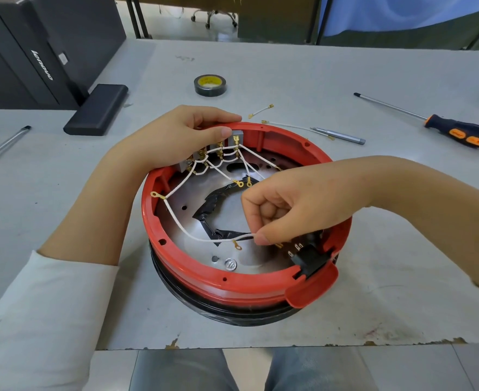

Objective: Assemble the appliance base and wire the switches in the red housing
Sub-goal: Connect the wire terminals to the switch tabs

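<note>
Red housing [232, 286] sits ring-like at the centre of the grey table [373, 249], over a black base. At its 11 o'clock rim the left hand [176, 136] grips the wall beside the grey switches [236, 136], fingers curled over the edge. At 4 o'clock the right hand [283, 210] pinches a white wire [193, 234] between thumb and forefinger. Beyond, at 12 o'clock, lies a tape roll [210, 85]; at 2 o'clock, an orange-handled screwdriver [458, 132].
</note>
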Motion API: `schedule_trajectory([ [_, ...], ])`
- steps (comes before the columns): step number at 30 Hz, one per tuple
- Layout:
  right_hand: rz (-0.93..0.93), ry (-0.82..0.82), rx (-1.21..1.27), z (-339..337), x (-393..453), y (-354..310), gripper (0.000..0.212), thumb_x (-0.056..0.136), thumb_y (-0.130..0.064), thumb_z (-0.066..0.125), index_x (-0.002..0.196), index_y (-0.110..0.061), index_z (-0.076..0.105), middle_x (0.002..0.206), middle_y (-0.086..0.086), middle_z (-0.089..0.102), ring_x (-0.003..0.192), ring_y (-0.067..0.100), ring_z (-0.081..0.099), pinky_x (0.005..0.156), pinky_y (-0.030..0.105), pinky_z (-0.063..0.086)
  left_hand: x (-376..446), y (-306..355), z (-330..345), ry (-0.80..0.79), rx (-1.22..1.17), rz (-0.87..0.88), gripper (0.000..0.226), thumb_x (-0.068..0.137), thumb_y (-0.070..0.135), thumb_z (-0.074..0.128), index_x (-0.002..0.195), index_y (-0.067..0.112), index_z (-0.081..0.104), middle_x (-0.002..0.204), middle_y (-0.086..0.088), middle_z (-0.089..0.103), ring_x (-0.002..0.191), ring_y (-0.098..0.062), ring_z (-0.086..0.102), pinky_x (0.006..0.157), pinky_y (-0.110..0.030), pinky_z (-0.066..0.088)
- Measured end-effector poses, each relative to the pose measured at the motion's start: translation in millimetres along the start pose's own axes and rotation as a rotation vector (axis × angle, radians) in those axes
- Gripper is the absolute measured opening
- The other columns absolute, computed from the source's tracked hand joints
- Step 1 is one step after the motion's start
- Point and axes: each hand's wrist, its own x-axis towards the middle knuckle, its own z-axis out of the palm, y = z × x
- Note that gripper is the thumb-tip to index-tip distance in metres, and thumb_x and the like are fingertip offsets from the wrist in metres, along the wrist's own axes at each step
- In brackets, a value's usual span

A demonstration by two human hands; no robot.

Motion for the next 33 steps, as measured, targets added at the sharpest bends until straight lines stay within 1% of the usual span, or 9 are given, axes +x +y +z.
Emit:
schedule_trajectory([
  [3,-0.02,-0.016,-0.024,0.1,3.0,1.3,0.007,0.09,-0.02,0.062,0.084,-0.022,0.057,0.081,0.016,0.069,0.064,0.024,0.057,0.062,0.043,0.051,-0.1,0.8,0.9,0.005,0.002,0.009,0.025,0.097,0.036,0.053,0.117,0.048,0.059,0.07,0.035,0.062,0.052,0.008,0.052,0.048,-0.005,0.042],
  [4,-0.018,-0.022,-0.025,0.3,3.3,1.5,0.007,0.089,-0.019,0.062,0.084,-0.02,0.058,0.083,0.017,0.069,0.066,0.027,0.058,0.065,0.048,0.051,-0.1,0.9,1.5,0.007,-0.004,0.009,0.024,0.097,0.035,0.053,0.117,0.047,0.059,0.069,0.036,0.061,0.051,0.009,0.052,0.047,-0.004,0.04],
  [6,-0.008,-0.028,-0.021,1.0,2.8,2.3,0.006,0.088,-0.016,0.063,0.084,-0.017,0.059,0.084,0.018,0.07,0.067,0.025,0.059,0.066,0.044,0.05,-0.1,0.9,2.5,0.008,-0.022,0.011,0.024,0.097,0.032,0.053,0.117,0.044,0.06,0.066,0.037,0.06,0.051,0.011,0.052,0.044,-0.004,0.039],
  [9,0.015,-0.029,0.004,0.5,2.4,2.8,0.007,0.086,-0.016,0.066,0.081,-0.017,0.06,0.078,0.016,0.069,0.064,0.023,0.058,0.062,0.037,0.047,0.1,1.4,2.8,0.006,-0.027,0.016,0.025,0.098,0.031,0.053,0.119,0.042,0.059,0.064,0.038,0.059,0.052,0.013,0.052,0.043,-0.003,0.039],
  [12,0.046,-0.015,0.001,0.8,4.5,2.4,0.013,0.084,-0.015,0.068,0.075,-0.019,0.06,0.062,0.005,0.062,0.053,0.013,0.053,0.053,0.029,0.044,0.0,2.0,2.3,0.007,-0.026,0.021,0.026,0.098,0.029,0.052,0.121,0.039,0.059,0.063,0.039,0.058,0.053,0.015,0.052,0.044,-0.003,0.038],
  [14,0.058,-0.015,-0.02,2.1,6.4,1.8,0.015,0.085,-0.015,0.067,0.073,-0.021,0.059,0.059,0.0,0.061,0.05,0.011,0.051,0.05,0.025,0.043,-0.2,2.2,2.2,0.006,-0.03,0.022,0.026,0.098,0.028,0.052,0.122,0.037,0.059,0.064,0.038,0.059,0.053,0.015,0.053,0.044,-0.003,0.038],
  [18,0.064,-0.008,0.002,3.3,6.3,1.0,0.016,0.085,-0.013,0.066,0.073,-0.019,0.058,0.055,-0.002,0.058,0.044,0.007,0.047,0.044,0.019,0.04,-0.5,2.2,2.1,0.005,-0.024,0.023,0.026,0.098,0.029,0.052,0.122,0.038,0.059,0.065,0.039,0.059,0.055,0.015,0.054,0.044,-0.003,0.039],
  [23,0.052,-0.025,0.0,3.6,5.3,1.8,0.017,0.086,-0.014,0.066,0.073,-0.022,0.057,0.056,-0.003,0.056,0.048,0.013,0.046,0.049,0.025,0.038,0.2,1.8,2.1,0.002,-0.023,0.021,0.026,0.098,0.031,0.052,0.12,0.041,0.059,0.065,0.038,0.059,0.053,0.013,0.053,0.043,-0.004,0.039],
  [33,0.048,-0.038,-0.001,3.9,4.3,2.3,0.014,0.087,-0.015,0.065,0.077,-0.021,0.057,0.072,0.013,0.062,0.06,0.021,0.05,0.057,0.035,0.04,-1.0,2.6,2.2,0.002,-0.016,0.027,0.027,0.098,0.029,0.052,0.123,0.038,0.059,0.066,0.04,0.059,0.057,0.016,0.054,0.045,-0.002,0.039],
])
